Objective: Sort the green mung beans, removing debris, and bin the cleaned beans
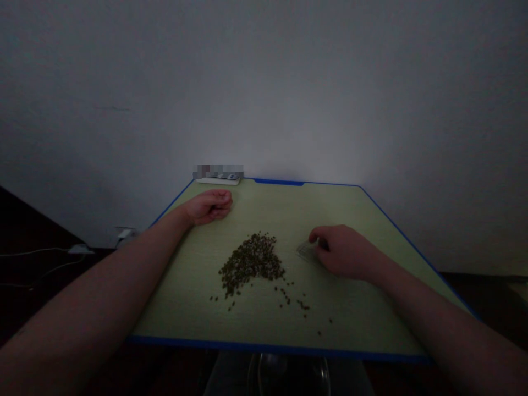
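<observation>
A heap of small dark brown and greenish grains, like dried beans or seeds (pixel 256 256), lies in the middle of the pale yellow-green table (pixel 317 206). My right hand (pixel 344 250) is right of the heap, fingers pinched on a thin clear piece, seemingly plastic (pixel 306 251), whose edge faces the grains without touching them. Its full shape is hidden by the hand. My left hand (pixel 210 206) rests curled on the table behind and left of the heap. The inside of that fist cannot be seen.
Loose grains (pixel 303 307) are scattered toward the front edge. A flat white object (pixel 218 180) lies at the back left corner, partly blurred out. A clear round container (pixel 295 377) sits below the front edge, by my lap. White cables (pixel 80 249) run at the left; a wall stands behind.
</observation>
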A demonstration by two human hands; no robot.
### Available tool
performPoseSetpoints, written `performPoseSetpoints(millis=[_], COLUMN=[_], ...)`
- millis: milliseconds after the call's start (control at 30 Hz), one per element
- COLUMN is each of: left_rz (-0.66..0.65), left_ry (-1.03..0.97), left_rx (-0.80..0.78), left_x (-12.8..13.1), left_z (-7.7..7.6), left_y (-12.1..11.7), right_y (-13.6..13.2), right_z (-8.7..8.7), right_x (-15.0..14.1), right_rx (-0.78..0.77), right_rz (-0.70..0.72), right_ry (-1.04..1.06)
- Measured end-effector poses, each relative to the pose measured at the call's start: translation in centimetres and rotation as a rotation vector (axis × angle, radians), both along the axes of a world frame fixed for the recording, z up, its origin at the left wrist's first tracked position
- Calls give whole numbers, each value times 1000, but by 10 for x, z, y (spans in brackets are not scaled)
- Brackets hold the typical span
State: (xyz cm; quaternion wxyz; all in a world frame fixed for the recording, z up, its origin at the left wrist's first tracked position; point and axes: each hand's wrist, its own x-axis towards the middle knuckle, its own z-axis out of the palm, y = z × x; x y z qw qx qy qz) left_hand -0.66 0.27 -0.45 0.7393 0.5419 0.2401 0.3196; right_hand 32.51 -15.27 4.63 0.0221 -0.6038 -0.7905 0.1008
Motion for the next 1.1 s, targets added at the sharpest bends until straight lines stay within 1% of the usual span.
performPoseSetpoints(millis=[100, 233, 433, 767, 867, 1000, 1100], left_rz=[12, 32, 26, 49, 52, 50, 45], left_ry=[1, 1, -2, 54, 52, 45, 53], left_rx=[0, -17, -12, -24, -35, -33, -18], left_x=[0, 1, 0, 0, 0, 1, 1], left_z=[0, 1, 1, 7, 9, 11, 10], left_y=[-1, -1, -2, -5, -7, -9, -9], right_y=[1, -4, -10, -14, -15, -18, -18], right_z=[0, -3, -5, -7, -7, -7, -7], right_x=[2, -4, -14, -19, -22, -20, -19], right_rx=[26, -7, -40, -17, -3, -26, -40], right_rz=[30, 136, 208, 243, 280, 325, 319], right_ry=[35, 136, 176, 173, 168, 172, 165])
